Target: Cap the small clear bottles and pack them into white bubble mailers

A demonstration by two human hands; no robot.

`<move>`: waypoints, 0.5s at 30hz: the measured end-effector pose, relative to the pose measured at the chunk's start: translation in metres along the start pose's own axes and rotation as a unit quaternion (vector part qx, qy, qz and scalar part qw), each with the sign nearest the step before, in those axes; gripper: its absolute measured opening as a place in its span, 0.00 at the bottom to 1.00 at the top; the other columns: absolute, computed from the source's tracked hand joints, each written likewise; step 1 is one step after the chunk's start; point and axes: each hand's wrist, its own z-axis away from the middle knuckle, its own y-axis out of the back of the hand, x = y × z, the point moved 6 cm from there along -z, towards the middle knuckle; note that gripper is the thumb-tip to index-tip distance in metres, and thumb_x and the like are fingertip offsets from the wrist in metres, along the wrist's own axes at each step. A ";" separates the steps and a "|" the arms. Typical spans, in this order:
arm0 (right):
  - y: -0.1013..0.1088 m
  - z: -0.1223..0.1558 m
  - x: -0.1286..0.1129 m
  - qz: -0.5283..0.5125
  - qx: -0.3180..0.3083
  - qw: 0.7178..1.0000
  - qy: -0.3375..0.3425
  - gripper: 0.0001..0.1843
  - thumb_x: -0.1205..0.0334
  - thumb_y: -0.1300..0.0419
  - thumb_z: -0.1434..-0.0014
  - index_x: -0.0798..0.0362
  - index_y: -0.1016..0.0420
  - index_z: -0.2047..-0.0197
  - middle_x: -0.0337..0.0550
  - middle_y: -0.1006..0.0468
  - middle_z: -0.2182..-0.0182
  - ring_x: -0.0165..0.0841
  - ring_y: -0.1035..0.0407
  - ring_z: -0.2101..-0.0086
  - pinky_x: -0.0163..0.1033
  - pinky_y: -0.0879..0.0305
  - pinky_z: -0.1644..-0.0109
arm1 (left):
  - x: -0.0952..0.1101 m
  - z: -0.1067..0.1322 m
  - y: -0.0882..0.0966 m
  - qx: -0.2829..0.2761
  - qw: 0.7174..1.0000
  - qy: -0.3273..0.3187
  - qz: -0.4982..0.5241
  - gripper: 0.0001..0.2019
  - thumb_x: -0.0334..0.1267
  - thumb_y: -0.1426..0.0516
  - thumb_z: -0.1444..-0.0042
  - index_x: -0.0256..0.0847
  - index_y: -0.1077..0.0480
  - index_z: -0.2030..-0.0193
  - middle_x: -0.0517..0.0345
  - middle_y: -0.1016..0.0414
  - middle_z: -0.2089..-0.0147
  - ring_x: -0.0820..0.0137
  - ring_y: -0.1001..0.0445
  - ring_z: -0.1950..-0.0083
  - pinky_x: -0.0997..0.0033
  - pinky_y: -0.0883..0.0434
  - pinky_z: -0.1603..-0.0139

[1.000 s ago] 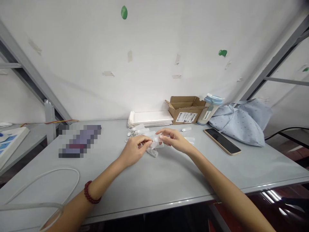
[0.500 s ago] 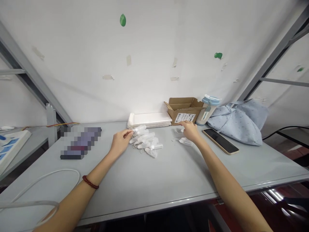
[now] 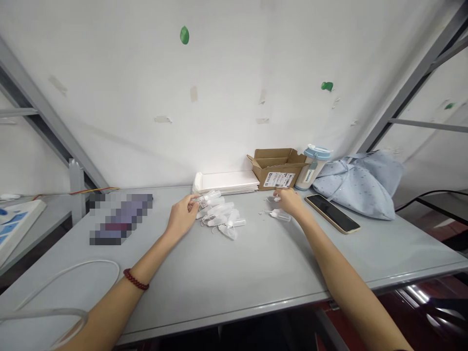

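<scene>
A pile of small clear plastic bottles (image 3: 219, 213) with white caps and thin cords lies in the middle of the table. At the pile's left edge, my left hand (image 3: 183, 212) has thumb and fingertips pinched on the end of one of them. My right hand (image 3: 290, 201) is lowered to the table in front of the cardboard box, fingers closed around another small bottle, which they mostly hide. Just below that hand rests a separate small clear bottle (image 3: 281, 215), its cord pointing left.
Behind the pile lies a stack of white envelopes (image 3: 230, 180), beside an open cardboard box (image 3: 278, 170). A blue-lidded cup (image 3: 312, 168), a phone (image 3: 333, 213) and a pale blue cloth bag (image 3: 360, 187) stand to the right. A white cable (image 3: 73, 267) loops at the left.
My right hand has dipped slightly toward the table, its fingers closing on the small bottle there. My left hand has barely shifted at the pile. The view has moved slightly.
</scene>
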 end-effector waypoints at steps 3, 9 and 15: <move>0.001 0.000 -0.004 -0.014 0.013 1.000 0.009 0.20 0.77 0.50 0.49 0.58 0.27 0.55 0.57 0.26 0.55 0.45 0.36 0.52 0.43 0.43 0.56 | 0.003 0.001 0.004 0.015 1.000 0.004 0.000 0.18 0.40 0.50 0.48 0.37 0.29 0.53 0.56 0.25 0.69 0.68 0.29 0.69 0.71 0.33 0.66; 0.010 0.002 -0.024 -0.078 0.048 0.994 0.067 0.16 0.70 0.47 0.47 0.57 0.27 0.55 0.49 0.24 0.59 0.38 0.33 0.56 0.38 0.41 0.55 | 0.019 0.008 0.005 0.026 0.999 -0.023 0.016 0.16 0.41 0.50 0.47 0.38 0.30 0.54 0.59 0.27 0.71 0.69 0.30 0.69 0.72 0.34 0.67; 0.035 0.027 -0.068 -0.282 0.143 0.928 0.199 0.08 0.68 0.45 0.49 0.55 0.28 0.64 0.43 0.25 0.68 0.32 0.32 0.65 0.35 0.37 0.59 | 0.045 0.025 -0.002 0.011 0.995 -0.085 0.057 0.14 0.40 0.50 0.44 0.38 0.30 0.56 0.58 0.28 0.69 0.72 0.33 0.71 0.74 0.35 0.69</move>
